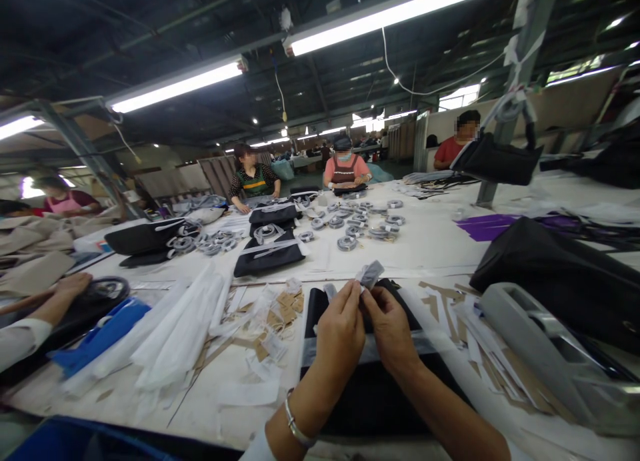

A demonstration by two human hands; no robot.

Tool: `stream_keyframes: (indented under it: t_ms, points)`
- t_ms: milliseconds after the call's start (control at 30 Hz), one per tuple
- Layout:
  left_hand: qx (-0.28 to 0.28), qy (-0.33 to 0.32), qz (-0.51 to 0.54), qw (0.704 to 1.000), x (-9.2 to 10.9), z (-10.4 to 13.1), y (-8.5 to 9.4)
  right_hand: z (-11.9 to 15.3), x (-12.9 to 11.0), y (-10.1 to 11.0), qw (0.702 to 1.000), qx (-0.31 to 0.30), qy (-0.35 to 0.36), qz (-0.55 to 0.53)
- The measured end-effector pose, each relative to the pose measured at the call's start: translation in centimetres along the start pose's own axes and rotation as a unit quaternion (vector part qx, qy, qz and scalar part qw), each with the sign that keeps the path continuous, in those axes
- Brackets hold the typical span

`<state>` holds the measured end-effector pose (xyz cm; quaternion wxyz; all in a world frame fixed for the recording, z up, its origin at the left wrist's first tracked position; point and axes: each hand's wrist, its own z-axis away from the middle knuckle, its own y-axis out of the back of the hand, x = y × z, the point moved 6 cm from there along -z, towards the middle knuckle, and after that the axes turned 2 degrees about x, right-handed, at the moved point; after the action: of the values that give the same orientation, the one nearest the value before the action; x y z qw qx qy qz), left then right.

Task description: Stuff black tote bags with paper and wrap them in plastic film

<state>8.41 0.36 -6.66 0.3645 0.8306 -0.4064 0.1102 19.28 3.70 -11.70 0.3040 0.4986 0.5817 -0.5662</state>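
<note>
- Workshop space stretches out under fluorescent tubes (400,14), with co-workers (346,171) at the far side of your white worktable (430,248).
- Flat before you lies a black bag (370,408), a grey band (425,342) across it, your forearms reaching over it.
- To your right, a grey plastic device (520,314) stands near a second black bag (560,268), beside loose paper and card strips (493,361).
- To your left are white plastic sleeves (180,334) and a blue bag (105,334); beyond them, a co-worker's hand (73,286).
- Your left hand (337,334) and right hand (393,328) meet, fingertips pinched together on one small piece.
- Coiled grey straps (347,243) lie farther back; brown card tags (285,308) are scattered left of your hands.
- That small grey wrapped piece (371,273) sits between your fingertips, above the black bag's far end; its exact nature you cannot tell.
</note>
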Motion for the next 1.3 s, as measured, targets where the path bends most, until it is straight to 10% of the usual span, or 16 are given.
stream_keyframes:
  t_ms: [233, 533, 733, 900, 1067, 1167, 1300]
  points:
    - [-0.006, -0.017, -0.024, 1.0, 0.4, 0.8, -0.2, 0.5, 0.0, 0.3, 0.999, -0.017, -0.009, -0.03]
    - [-0.099, 0.151, 0.125, 0.976, -2.0, -2.7, 1.1, 0.0, -0.8, 0.2, 0.993, -0.065, -0.026, -0.096]
    - [-0.137, 0.206, 0.167, 0.955, -2.8, -2.6, 0.4, -0.1, -3.7, 1.5, 0.979, -0.161, 0.044, 0.121]
    - [-0.136, 0.222, 0.13, 0.957, -3.9, -2.0, 0.1, -0.5, -8.4, 13.9, 0.85, 0.0, 0.214, 0.482]
    - [-0.139, 0.226, 0.114, 0.957, -3.9, -2.1, 0.0, 1.1, -11.8, 30.0, 0.758, 0.175, 0.185, 0.601]
    - [-0.134, 0.229, 0.107, 0.958, -3.9, -2.2, 0.0, 1.9, -11.0, 35.7, 0.781, 0.21, 0.041, 0.587]
    - [-0.139, 0.231, 0.11, 0.957, -4.1, -2.2, -0.3, 2.2, -9.4, 36.8, 0.822, 0.204, -0.056, 0.529]
